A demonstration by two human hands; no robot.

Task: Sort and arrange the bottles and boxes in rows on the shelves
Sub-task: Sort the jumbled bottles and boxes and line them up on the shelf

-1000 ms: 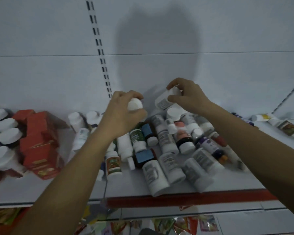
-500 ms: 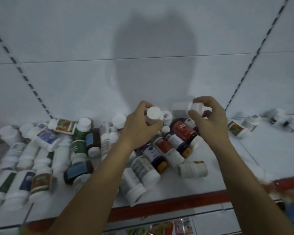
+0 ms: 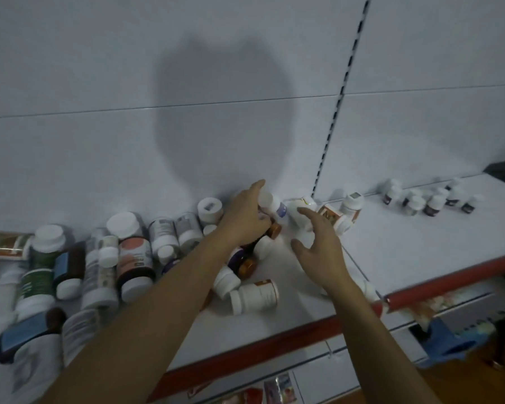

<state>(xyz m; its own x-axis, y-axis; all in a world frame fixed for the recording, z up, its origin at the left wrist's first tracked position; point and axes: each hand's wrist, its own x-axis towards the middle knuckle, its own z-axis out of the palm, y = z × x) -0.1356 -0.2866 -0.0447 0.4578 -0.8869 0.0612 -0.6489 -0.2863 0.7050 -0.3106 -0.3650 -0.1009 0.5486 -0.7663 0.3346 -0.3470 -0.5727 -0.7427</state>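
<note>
My left hand [image 3: 245, 217] lies against a white bottle [image 3: 271, 204] by the back wall of the shelf [image 3: 405, 243], at the edge of the bottle heap [image 3: 134, 252]; I cannot tell whether it grips. My right hand [image 3: 318, 246] hovers released, fingers spread, just beside.

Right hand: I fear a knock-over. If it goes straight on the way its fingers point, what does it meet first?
Probably the white bottle by the back wall, just ahead of the right hand's open fingers. Depth is unclear, so the gap between them is hard to judge.
</note>
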